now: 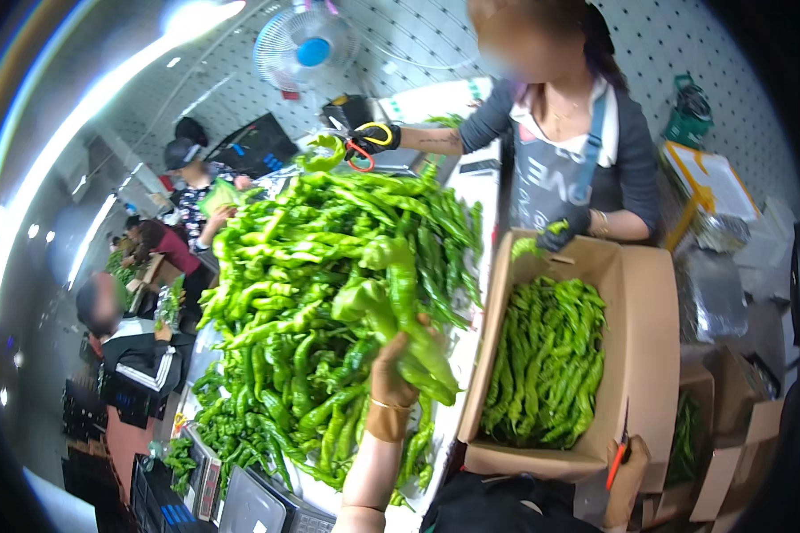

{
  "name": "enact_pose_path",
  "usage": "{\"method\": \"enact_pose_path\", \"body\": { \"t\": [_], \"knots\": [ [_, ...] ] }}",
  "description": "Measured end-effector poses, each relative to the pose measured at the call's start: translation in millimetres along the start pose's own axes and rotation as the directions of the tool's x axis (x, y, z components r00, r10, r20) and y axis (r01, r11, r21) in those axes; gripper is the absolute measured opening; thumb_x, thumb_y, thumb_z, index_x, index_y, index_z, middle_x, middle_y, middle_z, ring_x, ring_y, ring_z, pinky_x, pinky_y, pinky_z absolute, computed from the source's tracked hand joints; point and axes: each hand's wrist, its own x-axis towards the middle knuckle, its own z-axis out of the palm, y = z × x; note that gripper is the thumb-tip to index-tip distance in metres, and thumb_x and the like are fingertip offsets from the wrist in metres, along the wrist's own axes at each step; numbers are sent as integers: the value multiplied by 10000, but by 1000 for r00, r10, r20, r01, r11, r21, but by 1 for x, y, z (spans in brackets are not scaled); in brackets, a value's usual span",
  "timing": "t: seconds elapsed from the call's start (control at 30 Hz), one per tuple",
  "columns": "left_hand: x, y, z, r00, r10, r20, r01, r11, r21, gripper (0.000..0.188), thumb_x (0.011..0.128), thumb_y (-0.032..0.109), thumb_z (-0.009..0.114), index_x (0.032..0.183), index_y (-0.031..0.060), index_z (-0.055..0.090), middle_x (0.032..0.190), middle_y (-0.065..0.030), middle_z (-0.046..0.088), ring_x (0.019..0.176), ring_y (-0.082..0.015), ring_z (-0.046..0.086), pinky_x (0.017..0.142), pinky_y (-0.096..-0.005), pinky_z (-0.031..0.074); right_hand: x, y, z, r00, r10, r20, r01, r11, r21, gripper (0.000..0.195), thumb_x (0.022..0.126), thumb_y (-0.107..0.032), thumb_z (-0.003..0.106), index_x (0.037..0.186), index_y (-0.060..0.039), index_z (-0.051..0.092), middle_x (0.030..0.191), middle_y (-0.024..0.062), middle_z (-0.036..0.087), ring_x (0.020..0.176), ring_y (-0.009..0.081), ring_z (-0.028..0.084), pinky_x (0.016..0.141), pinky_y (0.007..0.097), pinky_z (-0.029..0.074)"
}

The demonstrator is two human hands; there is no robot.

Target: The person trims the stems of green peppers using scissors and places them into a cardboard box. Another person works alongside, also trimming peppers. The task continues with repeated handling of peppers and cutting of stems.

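My left hand [393,370], in a tan glove, grips several long green peppers [433,360] over the right side of a large pepper heap [307,266]. The held peppers are blurred. Scissors with red-orange handles [615,463] are in my gloved right hand [630,460], their blades pointing away from me. That hand is at the near right corner of an open cardboard box [647,346]. Long green peppers [550,360] lie lengthwise in the box, roughly aligned. My right fingers are partly hidden at the handles.
Across the box, a co-worker's black-gloved hand [373,143] holds scissors and a pepper; their other hand [565,226] holds peppers over the box rim. Scales [253,503] stand at the near left. Another box [690,426] stands at right. More people work at left.
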Motion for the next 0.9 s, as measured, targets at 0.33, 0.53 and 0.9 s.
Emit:
{"method": "enact_pose_path", "body": {
  "t": [0.33,0.53,0.9],
  "knots": [
    [65,297,-16,322,758,568,-122,-562,818,576,751,83,743,1269,77,491,1071,-139,631,908,-248,625,801,-330,500,0,4,6,1000,-26,1,26,998,54,372,794,-56,701,673,-26,351,597,49,329,557,145,310,501,317,289],
    [73,300,-74,703,668,243,498,-706,503,1155,649,323,837,1520,151,98,1399,-255,374,1143,-461,505,957,-481,449,-2,16,14,996,-81,-40,82,996,44,404,778,-46,707,675,-43,317,602,33,302,570,127,288,496,315,278],
    [65,287,-82,751,644,145,547,-730,410,1500,380,393,952,1535,218,11,1560,-174,169,1374,-443,264,1105,-499,287,-7,18,7,1000,10,23,-11,999,50,357,718,-71,744,692,-11,393,608,126,391,553,275,400,538,379,342]
  ]
}}
